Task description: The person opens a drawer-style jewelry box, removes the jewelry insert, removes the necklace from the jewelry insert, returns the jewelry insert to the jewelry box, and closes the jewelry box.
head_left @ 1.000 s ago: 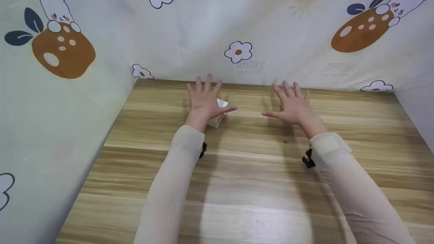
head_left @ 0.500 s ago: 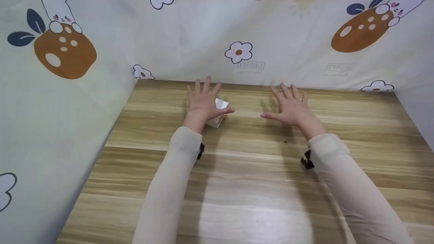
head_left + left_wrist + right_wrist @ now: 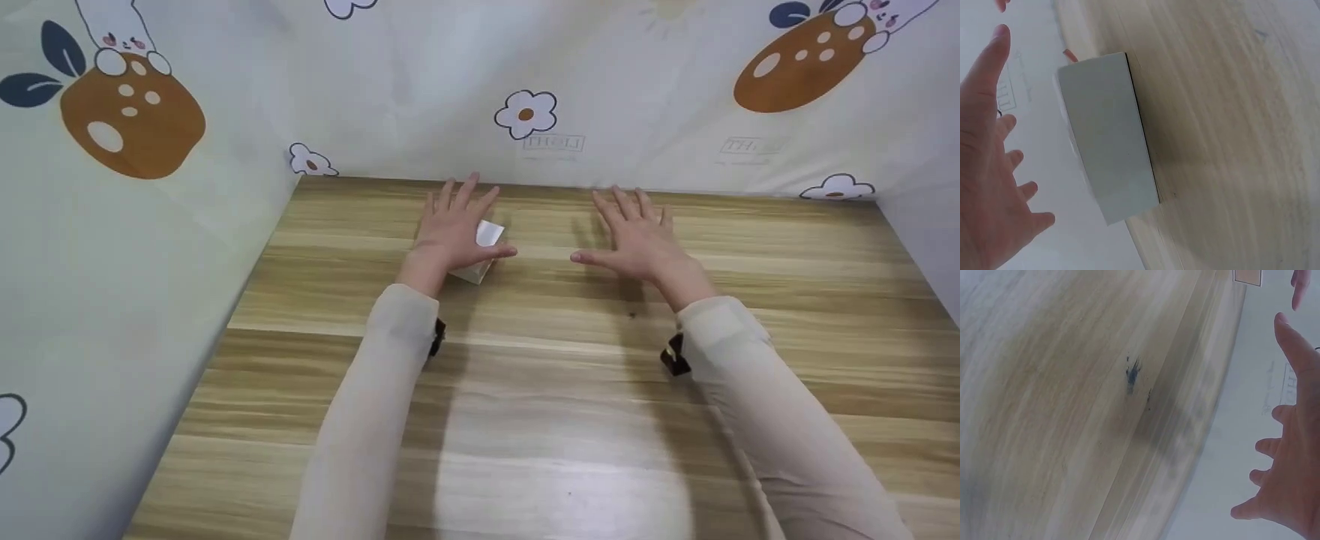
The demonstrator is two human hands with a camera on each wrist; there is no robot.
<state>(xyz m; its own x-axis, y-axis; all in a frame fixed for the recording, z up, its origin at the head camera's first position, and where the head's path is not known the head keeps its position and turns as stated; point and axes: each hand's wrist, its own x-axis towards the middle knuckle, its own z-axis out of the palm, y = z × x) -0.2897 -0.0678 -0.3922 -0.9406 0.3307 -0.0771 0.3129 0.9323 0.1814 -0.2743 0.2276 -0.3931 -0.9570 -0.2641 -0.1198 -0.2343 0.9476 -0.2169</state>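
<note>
A small pale box [image 3: 490, 234] lies on the wooden table, partly hidden beneath my left hand [image 3: 452, 234] in the head view. Its plain grey-white long face [image 3: 1109, 138] shows in the left wrist view, with the left hand's spread fingers beside it and a gap between them. That hand hovers over the box with thumb out and grips nothing. To the right, my right hand [image 3: 641, 244] hovers above the table, fingers spread and thumb pointing toward the left hand. Nothing is in it. A corner of the box [image 3: 1248, 277] peeks into the right wrist view, with a pinkish face.
The wood-grain table [image 3: 525, 375] meets a pale cloth wall [image 3: 420, 97] printed with flowers and oranges, just beyond the fingertips. Another cloth side [image 3: 150, 300] borders the table on the left. A dark mark [image 3: 1132, 377] is on the table near the right hand.
Both hands have drawn back slightly toward the person. The left hand's fingers have swung a little rightward, and the right hand has shifted slightly left. The box stays in place.
</note>
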